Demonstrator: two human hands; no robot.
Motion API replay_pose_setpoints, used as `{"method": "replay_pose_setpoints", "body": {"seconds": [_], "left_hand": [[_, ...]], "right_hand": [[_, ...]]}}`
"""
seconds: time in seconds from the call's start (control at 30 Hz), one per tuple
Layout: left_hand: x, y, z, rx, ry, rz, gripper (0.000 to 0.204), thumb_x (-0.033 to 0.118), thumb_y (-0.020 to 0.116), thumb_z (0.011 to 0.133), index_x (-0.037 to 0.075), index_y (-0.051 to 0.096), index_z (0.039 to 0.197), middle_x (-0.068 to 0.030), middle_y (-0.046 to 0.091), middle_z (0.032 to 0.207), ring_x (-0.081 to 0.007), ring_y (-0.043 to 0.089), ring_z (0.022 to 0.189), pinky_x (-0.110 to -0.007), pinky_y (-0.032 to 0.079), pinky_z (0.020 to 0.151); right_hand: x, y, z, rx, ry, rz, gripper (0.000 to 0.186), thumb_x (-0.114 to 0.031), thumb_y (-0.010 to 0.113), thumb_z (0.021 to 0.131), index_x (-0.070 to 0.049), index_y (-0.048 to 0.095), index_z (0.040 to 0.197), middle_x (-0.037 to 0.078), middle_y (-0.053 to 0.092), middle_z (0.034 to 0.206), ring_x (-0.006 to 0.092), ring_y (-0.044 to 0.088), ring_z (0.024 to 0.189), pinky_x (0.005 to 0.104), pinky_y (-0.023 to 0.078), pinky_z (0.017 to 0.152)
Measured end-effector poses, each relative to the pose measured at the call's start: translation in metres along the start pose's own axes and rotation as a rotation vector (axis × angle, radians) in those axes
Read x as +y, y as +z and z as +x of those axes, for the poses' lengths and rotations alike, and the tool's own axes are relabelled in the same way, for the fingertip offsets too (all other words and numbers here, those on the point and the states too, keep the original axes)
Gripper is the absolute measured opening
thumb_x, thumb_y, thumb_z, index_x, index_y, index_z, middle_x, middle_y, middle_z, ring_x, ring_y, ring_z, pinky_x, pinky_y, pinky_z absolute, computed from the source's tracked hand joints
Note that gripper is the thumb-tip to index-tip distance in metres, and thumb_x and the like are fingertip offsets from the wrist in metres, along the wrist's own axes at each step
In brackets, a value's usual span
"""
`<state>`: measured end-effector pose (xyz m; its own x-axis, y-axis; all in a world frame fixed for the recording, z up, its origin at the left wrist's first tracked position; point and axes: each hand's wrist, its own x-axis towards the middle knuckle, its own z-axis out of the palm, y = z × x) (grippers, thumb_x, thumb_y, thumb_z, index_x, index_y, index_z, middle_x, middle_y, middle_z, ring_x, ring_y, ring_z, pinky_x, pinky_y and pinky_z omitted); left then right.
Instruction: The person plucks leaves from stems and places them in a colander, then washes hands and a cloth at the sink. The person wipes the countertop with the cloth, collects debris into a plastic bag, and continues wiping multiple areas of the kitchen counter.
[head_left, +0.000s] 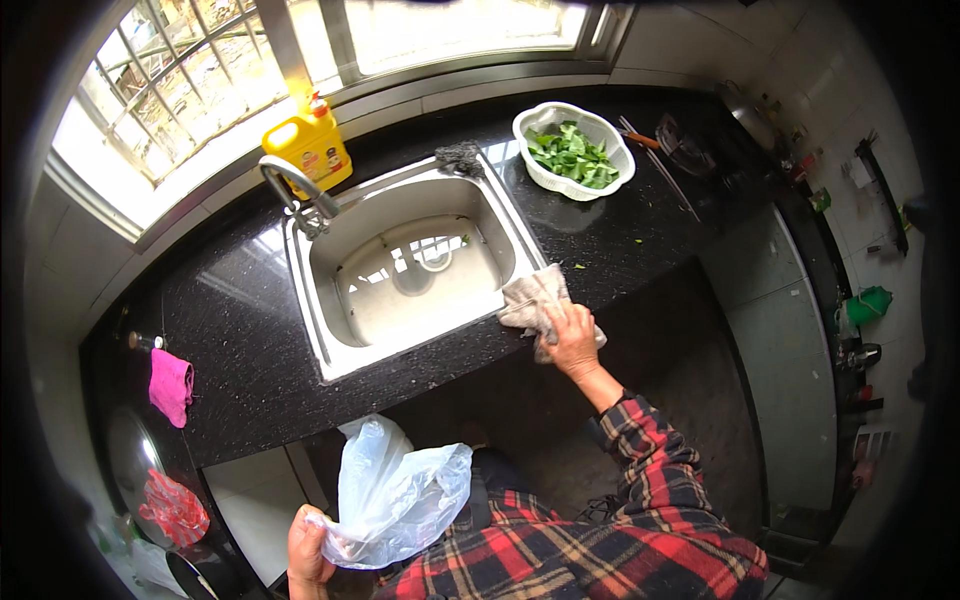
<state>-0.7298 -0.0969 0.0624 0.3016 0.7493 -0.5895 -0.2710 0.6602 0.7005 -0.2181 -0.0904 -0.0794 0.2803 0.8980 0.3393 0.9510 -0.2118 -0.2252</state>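
Note:
My right hand (pixel 573 340) is closed on a pale, crumpled cloth (pixel 536 298), which lies over the counter's front edge and the near right corner of the sink rim. Low on the left, my left hand (pixel 308 548) grips a thin whitish plastic bag (pixel 398 490) by its edge. The bag hangs puffed out in front of my body, and what it contains, if anything, cannot be made out. The steel sink (pixel 325 335) holds some shallow water, with a few green bits in it.
A white basket (pixel 530 172) of cut green leaves stands right of the sink. Behind the sink are a yellow pump jug (pixel 310 150), the faucet (pixel 318 208) and a dark scouring pad (pixel 459 157). Chopsticks (pixel 668 175) lie far right; a pink cloth (pixel 171 387) lies left.

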Motion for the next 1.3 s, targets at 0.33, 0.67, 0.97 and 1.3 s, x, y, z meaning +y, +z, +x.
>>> {"method": "replay_pose_setpoints", "body": {"seconds": [0.33, 0.67, 0.97, 1.3], "left_hand": [[-0.015, 0.053, 0.044, -0.213, -0.083, 0.008, 0.029, 0.023, 0.070, 0.085, 0.004, 0.050, 0.092, -0.0083, 0.059, 0.076, -0.0191, 0.063, 0.066, -0.033, 0.055, 0.061], [-0.076, 0.131, 0.066, -0.147, -0.139, 0.082, 0.028, 0.023, 0.066, 0.087, 0.000, 0.057, 0.101, -0.0086, 0.063, 0.089, -0.0198, 0.063, 0.080, -0.034, 0.053, 0.076], [-0.126, 0.237, 0.069, 0.286, -0.090, 0.013, 0.031, 0.011, 0.049, 0.074, -0.002, 0.058, 0.102, -0.0102, 0.061, 0.091, -0.0203, 0.060, 0.083, -0.034, 0.049, 0.080], [-0.161, 0.289, 0.088, 0.306, -0.040, -0.059, 0.022, 0.002, 0.056, 0.071, 0.002, 0.056, 0.093, -0.0067, 0.059, 0.082, -0.0179, 0.057, 0.076, -0.031, 0.048, 0.075]], "right_hand": [[0.070, -0.075, -0.004, 0.106, 0.562, 0.861, 0.043, -0.015, 0.064, 0.083, 0.000, 0.054, 0.122, 0.009, 0.064, 0.106, 0.0165, 0.060, 0.098, 0.0312, 0.047, 0.088], [0.290, -0.109, 0.066, 0.367, 0.666, 0.487, 0.043, -0.026, 0.065, 0.083, 0.000, 0.057, 0.117, 0.016, 0.065, 0.107, 0.0270, 0.062, 0.099, 0.0358, 0.047, 0.087], [0.365, -0.030, 0.133, -0.072, 0.656, -0.143, 0.061, -0.032, 0.072, 0.072, -0.013, 0.051, 0.126, 0.016, 0.048, 0.120, 0.0400, 0.046, 0.109, 0.0478, 0.043, 0.093], [0.403, -0.039, 0.183, 0.035, 0.236, 0.335, 0.055, -0.016, 0.068, 0.072, -0.003, 0.053, 0.123, 0.019, 0.053, 0.115, 0.0350, 0.053, 0.107, 0.0407, 0.043, 0.096]]}}
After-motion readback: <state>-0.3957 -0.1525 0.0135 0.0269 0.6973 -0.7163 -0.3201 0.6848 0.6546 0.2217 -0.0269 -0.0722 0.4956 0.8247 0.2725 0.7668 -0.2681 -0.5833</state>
